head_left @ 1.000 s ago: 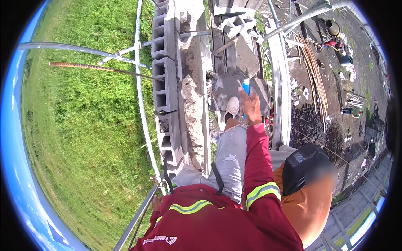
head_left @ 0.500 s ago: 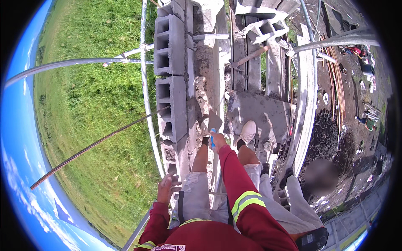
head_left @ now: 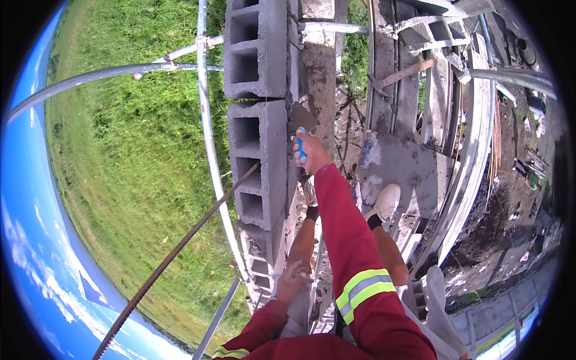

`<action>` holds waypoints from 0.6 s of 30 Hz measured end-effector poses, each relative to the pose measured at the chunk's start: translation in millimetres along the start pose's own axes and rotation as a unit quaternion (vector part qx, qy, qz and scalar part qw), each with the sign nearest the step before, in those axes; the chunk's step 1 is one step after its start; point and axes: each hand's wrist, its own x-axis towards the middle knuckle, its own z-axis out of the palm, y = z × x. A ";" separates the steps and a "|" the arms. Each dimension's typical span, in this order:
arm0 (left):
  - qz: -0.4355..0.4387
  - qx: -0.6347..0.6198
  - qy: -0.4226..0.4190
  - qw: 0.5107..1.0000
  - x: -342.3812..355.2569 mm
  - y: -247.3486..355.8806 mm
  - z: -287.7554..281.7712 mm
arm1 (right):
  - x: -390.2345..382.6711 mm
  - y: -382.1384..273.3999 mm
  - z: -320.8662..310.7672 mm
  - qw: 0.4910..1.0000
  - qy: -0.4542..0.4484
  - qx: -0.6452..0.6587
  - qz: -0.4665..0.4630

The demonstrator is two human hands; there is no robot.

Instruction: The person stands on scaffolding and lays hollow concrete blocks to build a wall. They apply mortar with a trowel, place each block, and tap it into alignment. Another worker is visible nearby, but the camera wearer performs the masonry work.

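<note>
My right hand is shut on a trowel's blue handle. The trowel blade lies against the inner side of a wall of grey hollow concrete blocks. A rusty rebar rod runs from one block's opening down to the lower left. Low in the view, my left hand is beside my leg, fingers apart, holding nothing that I can see.
My shoe is by a mortar-stained board. A hammer and broken blocks lie farther forward. White scaffold tubes border grass on the left. A co-worker's grey-trousered leg shows at lower right; cluttered ground is below.
My right hand with the trowel has moved forward and left, up alongside the block wall. My left hand has shifted rightward toward my leg. The view has turned, showing the blocks larger.
</note>
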 end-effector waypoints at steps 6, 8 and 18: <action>-0.038 0.006 0.015 0.999 6.5 9.5 -6.6 | 17.4 -74.2 21.1 1.000 0.014 -0.025 -0.010; -0.024 -0.001 0.003 1.000 7.7 9.6 -8.1 | 16.2 -82.5 23.1 0.999 0.029 -0.036 -0.025; -0.035 -0.021 0.013 0.999 13.5 17.6 -11.6 | 4.6 -156.2 50.1 0.997 -0.055 -0.019 -0.041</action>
